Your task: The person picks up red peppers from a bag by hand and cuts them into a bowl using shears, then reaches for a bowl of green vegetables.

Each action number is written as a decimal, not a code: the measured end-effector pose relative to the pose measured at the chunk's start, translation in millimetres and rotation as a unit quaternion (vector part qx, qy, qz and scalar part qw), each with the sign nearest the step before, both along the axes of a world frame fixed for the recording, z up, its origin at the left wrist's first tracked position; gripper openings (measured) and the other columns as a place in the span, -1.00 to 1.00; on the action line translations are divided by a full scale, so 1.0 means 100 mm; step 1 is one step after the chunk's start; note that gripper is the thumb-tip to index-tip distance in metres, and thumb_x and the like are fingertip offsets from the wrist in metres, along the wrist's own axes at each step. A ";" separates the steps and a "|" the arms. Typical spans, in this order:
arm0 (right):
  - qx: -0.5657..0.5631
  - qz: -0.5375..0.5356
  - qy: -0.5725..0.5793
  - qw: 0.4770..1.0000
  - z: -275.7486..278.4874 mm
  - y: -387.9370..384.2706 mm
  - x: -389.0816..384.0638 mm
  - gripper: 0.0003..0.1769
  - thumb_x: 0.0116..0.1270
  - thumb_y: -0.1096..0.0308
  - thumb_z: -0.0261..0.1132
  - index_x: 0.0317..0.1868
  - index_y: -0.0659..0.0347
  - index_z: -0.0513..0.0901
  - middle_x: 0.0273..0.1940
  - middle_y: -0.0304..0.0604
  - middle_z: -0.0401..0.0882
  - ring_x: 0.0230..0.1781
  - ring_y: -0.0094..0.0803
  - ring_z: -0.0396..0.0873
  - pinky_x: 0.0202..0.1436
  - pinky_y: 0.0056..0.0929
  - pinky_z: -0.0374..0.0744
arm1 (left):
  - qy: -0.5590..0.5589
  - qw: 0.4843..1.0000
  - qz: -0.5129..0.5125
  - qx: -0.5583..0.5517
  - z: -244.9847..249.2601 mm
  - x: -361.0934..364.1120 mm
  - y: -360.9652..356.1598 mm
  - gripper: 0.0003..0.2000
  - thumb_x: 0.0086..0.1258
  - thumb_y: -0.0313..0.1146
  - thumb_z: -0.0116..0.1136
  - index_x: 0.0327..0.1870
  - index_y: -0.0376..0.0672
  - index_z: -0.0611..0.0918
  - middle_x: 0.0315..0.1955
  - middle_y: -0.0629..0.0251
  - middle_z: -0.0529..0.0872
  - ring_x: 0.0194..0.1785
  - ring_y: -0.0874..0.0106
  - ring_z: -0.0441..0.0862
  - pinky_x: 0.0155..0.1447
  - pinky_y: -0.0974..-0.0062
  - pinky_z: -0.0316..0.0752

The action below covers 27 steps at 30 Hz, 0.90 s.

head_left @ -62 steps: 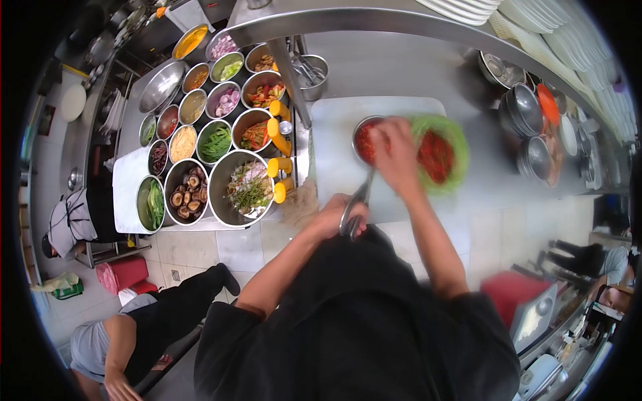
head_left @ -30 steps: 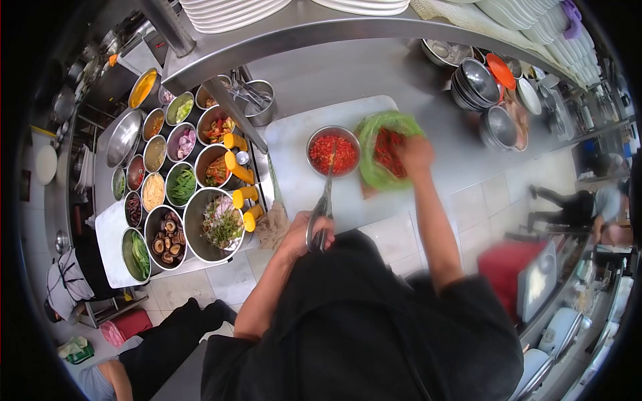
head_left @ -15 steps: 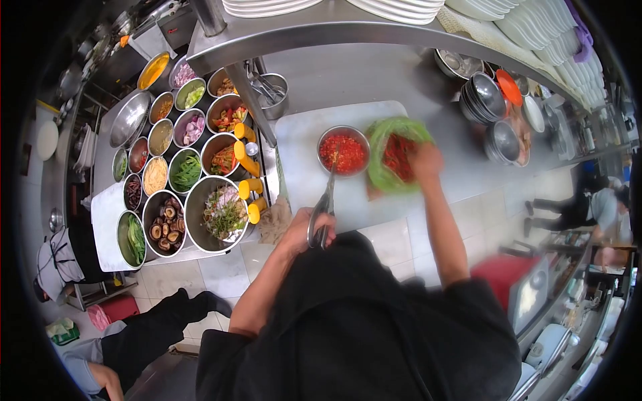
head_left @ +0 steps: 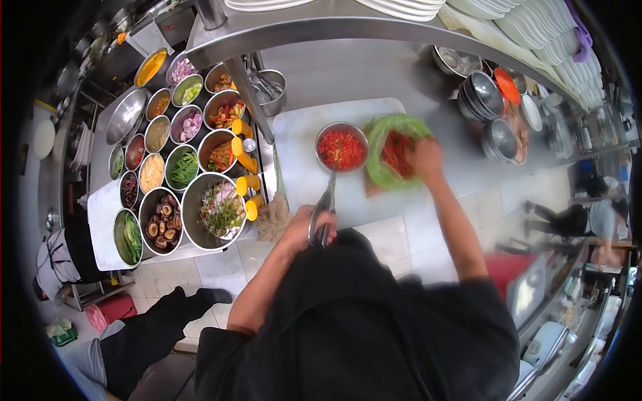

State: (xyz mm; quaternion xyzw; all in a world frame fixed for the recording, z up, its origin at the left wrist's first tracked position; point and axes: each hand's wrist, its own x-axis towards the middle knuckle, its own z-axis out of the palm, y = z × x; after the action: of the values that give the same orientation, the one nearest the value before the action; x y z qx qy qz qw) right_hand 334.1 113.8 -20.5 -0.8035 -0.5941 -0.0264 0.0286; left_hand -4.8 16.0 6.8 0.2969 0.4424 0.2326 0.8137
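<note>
Just beyond the fingers of the left hand (head_left: 302,230), chopped red pieces (head_left: 351,154) sit in the steel bowl (head_left: 342,123), scissors (head_left: 324,206) dipping in, handles wrapped by those fingers. Right hand (head_left: 426,159) is in the green bag (head_left: 384,177); whether its fingers grip anything, can't tell. Snagging the bag's floppy rim could spill strips; bumping the scissors might tip the bowl. No legible labels.

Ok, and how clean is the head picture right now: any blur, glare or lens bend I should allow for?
Head view: wide-lens distortion bows the steel shelf edge and blacks out the corners; pale sheen on the steel counter; right hand and red container look soft; scissors and mushrooms read fairly crisp.
</note>
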 end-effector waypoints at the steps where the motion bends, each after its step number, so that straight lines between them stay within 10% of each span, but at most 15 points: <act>1: 0.001 0.014 -0.005 1.000 0.06 -0.02 -0.02 -0.73 -0.03 0.22 0.44 -0.36 0.23 0.72 -0.13 -0.04 0.66 -0.01 -0.06 0.62 -0.05 -0.12 0.66 | -0.001 1.000 0.000 0.001 0.00 0.00 0.00 -0.73 0.19 -0.30 0.28 -0.44 -0.40 0.61 -0.62 0.12 0.64 -0.63 0.40 0.60 -0.52 0.50 0.53; 8: 0.100 0.093 0.028 0.990 -0.03 -0.01 0.09 -0.85 -0.04 0.39 0.36 -0.37 0.15 0.72 -0.14 -0.05 0.65 -0.09 -0.04 0.64 -0.15 -0.09 0.66 | -0.003 1.000 0.001 0.000 -0.02 0.03 0.01 -0.74 0.19 -0.30 0.28 -0.44 -0.40 0.62 -0.63 0.13 0.64 -0.63 0.41 0.59 -0.52 0.51 0.53; 20: -0.067 -0.007 0.004 0.998 -0.11 0.12 -0.03 -0.67 0.04 0.13 0.38 -0.33 0.24 0.71 -0.15 0.05 0.69 -0.12 -0.02 0.69 0.00 -0.15 0.65 | -0.001 1.000 -0.002 0.002 0.00 0.03 0.06 -0.74 0.21 -0.30 0.29 -0.40 -0.40 0.61 -0.63 0.13 0.64 -0.63 0.40 0.60 -0.52 0.51 0.53; 27: -0.031 -0.057 0.184 0.981 0.11 0.10 0.03 -0.66 0.03 0.08 0.37 -0.35 0.20 0.76 -0.26 0.04 0.73 -0.16 -0.05 0.69 -0.03 -0.21 0.63 | -0.001 1.000 0.002 0.007 -0.03 0.00 0.06 -0.72 0.22 -0.27 0.27 -0.38 -0.40 0.63 -0.62 0.12 0.65 -0.63 0.40 0.60 -0.51 0.52 0.55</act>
State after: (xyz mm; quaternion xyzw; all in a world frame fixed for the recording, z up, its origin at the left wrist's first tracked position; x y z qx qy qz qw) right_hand 336.7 124.3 -9.1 -0.8278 -0.5323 0.1383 0.1112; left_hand -4.6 22.0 3.8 0.3014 0.4409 0.2377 0.8114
